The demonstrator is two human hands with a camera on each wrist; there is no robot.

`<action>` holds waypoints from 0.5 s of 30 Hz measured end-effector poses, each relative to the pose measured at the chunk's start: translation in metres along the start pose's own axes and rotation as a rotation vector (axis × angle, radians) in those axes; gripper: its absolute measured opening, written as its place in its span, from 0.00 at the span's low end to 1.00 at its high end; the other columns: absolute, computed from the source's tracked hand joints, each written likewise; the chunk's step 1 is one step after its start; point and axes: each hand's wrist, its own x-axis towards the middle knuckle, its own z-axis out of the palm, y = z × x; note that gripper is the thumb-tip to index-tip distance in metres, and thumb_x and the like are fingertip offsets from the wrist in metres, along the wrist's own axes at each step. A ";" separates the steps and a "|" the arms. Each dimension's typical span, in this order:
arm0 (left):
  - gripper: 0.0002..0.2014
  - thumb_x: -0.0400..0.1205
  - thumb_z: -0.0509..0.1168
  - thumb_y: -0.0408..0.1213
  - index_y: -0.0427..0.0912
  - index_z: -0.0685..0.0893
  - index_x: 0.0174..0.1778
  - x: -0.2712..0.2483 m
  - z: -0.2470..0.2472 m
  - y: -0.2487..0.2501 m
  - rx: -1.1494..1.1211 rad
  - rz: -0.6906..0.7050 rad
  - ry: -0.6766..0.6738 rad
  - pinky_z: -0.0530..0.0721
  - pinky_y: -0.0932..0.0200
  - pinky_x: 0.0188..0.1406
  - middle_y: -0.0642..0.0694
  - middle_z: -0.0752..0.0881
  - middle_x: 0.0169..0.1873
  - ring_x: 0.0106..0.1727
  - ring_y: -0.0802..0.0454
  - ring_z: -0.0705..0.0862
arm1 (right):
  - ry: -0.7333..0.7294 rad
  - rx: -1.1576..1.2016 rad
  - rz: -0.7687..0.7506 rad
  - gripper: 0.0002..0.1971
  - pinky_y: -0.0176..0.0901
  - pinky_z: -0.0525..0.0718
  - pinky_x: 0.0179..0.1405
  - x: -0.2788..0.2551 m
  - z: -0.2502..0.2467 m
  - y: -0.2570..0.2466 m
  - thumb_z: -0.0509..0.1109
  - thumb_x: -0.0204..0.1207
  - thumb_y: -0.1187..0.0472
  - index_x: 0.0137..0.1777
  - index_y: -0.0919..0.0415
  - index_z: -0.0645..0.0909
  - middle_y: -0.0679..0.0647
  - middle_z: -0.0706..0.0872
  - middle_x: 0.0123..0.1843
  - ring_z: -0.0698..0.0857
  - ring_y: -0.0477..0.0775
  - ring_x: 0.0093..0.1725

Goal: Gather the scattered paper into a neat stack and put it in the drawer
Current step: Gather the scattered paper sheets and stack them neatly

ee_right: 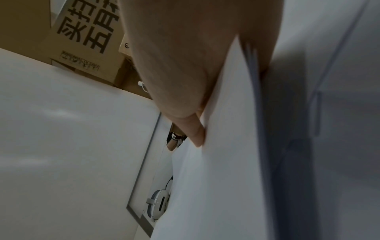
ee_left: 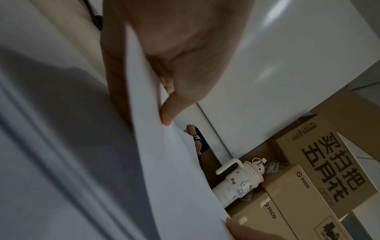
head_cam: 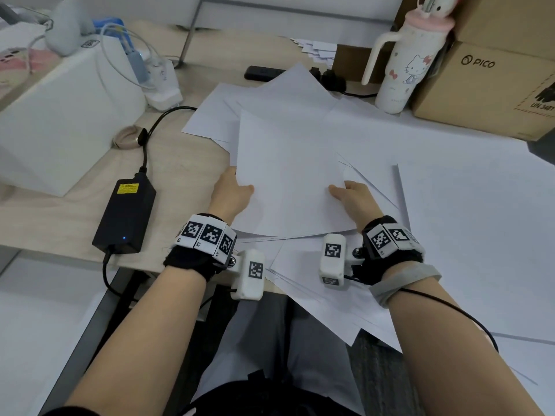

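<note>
A small stack of white paper [head_cam: 289, 172] is held a little above the desk between both hands. My left hand [head_cam: 232, 192] pinches its left edge, thumb on top and fingers hidden underneath. My right hand [head_cam: 354, 196] pinches the right edge the same way. The left wrist view shows the left hand's thumb [ee_left: 174, 105] pressed on the paper [ee_left: 164, 162]. The right wrist view shows the right hand's thumb [ee_right: 195, 129] on the sheets [ee_right: 226, 146]. More loose sheets [head_cam: 450, 205] lie scattered over the desk, and some [head_cam: 324, 301] hang over its near edge. No drawer is in view.
A black power brick [head_cam: 126, 214] with its cable lies at the left, beside a white box [head_cam: 60, 115]. A cartoon-cat bottle [head_cam: 402, 64] and cardboard boxes [head_cam: 495, 76] stand at the back right. A white power strip [head_cam: 162, 82] sits behind the paper.
</note>
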 end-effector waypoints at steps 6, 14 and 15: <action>0.16 0.83 0.65 0.34 0.36 0.78 0.66 0.011 -0.014 0.002 0.008 -0.012 -0.070 0.81 0.51 0.63 0.45 0.84 0.57 0.58 0.46 0.83 | 0.002 -0.055 0.000 0.13 0.53 0.82 0.53 -0.004 0.000 -0.005 0.64 0.81 0.64 0.59 0.74 0.80 0.62 0.84 0.51 0.82 0.59 0.48; 0.25 0.82 0.67 0.39 0.36 0.72 0.74 0.037 -0.035 -0.008 0.018 -0.096 0.077 0.73 0.51 0.73 0.42 0.77 0.69 0.71 0.42 0.76 | 0.059 -0.028 0.005 0.15 0.44 0.76 0.43 0.012 0.005 -0.019 0.64 0.80 0.68 0.61 0.80 0.76 0.74 0.84 0.51 0.77 0.56 0.43; 0.26 0.82 0.66 0.39 0.36 0.72 0.75 0.042 -0.038 -0.008 0.068 -0.086 0.102 0.70 0.54 0.73 0.42 0.75 0.71 0.73 0.44 0.74 | 0.084 -0.012 -0.015 0.16 0.44 0.74 0.42 0.015 0.008 -0.021 0.64 0.79 0.69 0.61 0.82 0.74 0.79 0.82 0.53 0.77 0.59 0.41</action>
